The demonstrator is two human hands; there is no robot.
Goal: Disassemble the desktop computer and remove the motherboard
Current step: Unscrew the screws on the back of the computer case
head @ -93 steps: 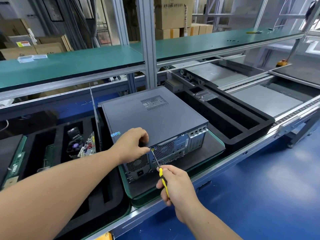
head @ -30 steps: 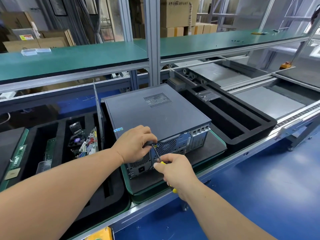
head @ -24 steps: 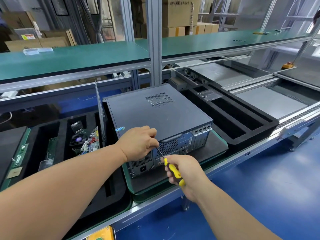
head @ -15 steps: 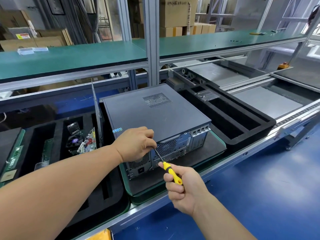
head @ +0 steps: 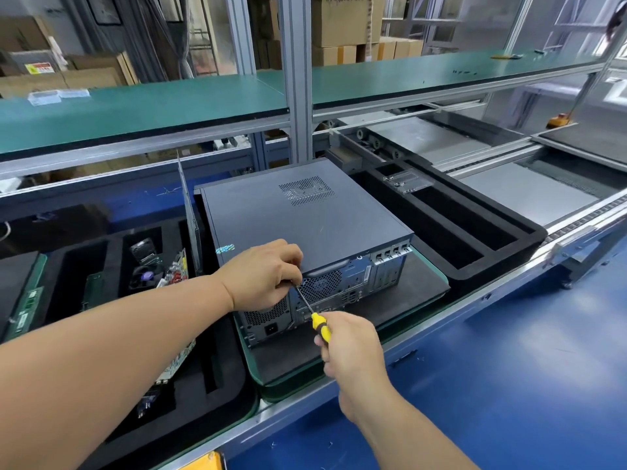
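Two hands work at the rear panel of the desktop computer (head: 305, 225), which lies on its side on a dark pad in the green-rimmed tray (head: 437, 273). My right hand (head: 353, 351) is wrapped round the yellow handle of the screwdriver (head: 315, 317); since half a second ago it has barely shifted, and the shaft still slants up to the case's top rear edge. My left hand (head: 264, 276) stays curled over that edge, fingertips pinched at the tip; what they hold, I cannot tell. Left of the case, a foam tray (head: 112, 245) holds loose parts, a thin panel (head: 190, 212) standing between them. On the right sits another black foam tray (head: 475, 232).
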